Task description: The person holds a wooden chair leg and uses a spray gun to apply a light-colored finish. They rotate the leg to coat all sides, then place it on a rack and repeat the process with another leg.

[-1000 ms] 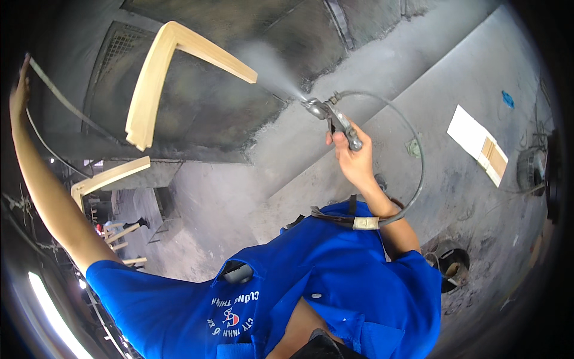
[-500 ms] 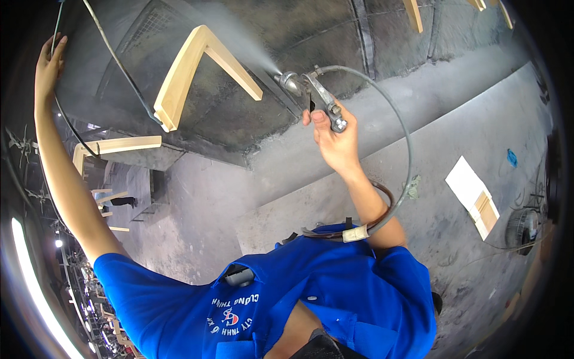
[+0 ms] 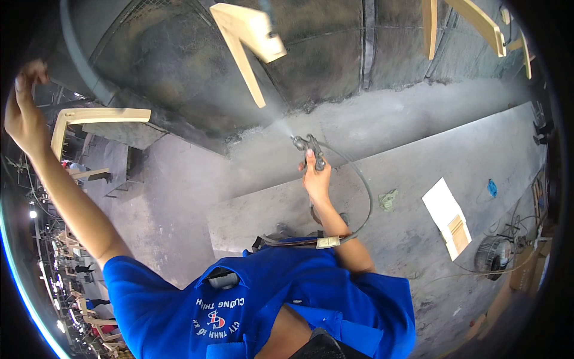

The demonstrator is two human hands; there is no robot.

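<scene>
My right hand [image 3: 318, 181] is wrapped round the grip of a metal spray gun [image 3: 310, 145], in front of my chest. A pale mist leaves its nozzle toward an angled pale wooden piece [image 3: 232, 29], which hangs at the top, its near end blurred. A grey hose [image 3: 368, 194] loops from the gun down past my right forearm. My left hand [image 3: 27, 113] is raised at the far left, its fingers loosely bent and partly blurred, with nothing visible in it. Nearest to it are a hanging wooden frame piece [image 3: 107, 115] and a blurred grey line [image 3: 78, 51].
More wooden pieces [image 3: 478, 24] hang at the upper right. Dark booth panels [image 3: 323, 54] stand ahead. On the grey floor lie a white-and-brown board [image 3: 443, 206], a crumpled green scrap [image 3: 388, 200] and a blue scrap [image 3: 492, 188]. A round fan-like device [image 3: 493, 254] sits at right.
The near wooden piece has turned and shifted up and right. My left hand has come away from the cord, lower and further left. The spray gun has moved down, still spraying.
</scene>
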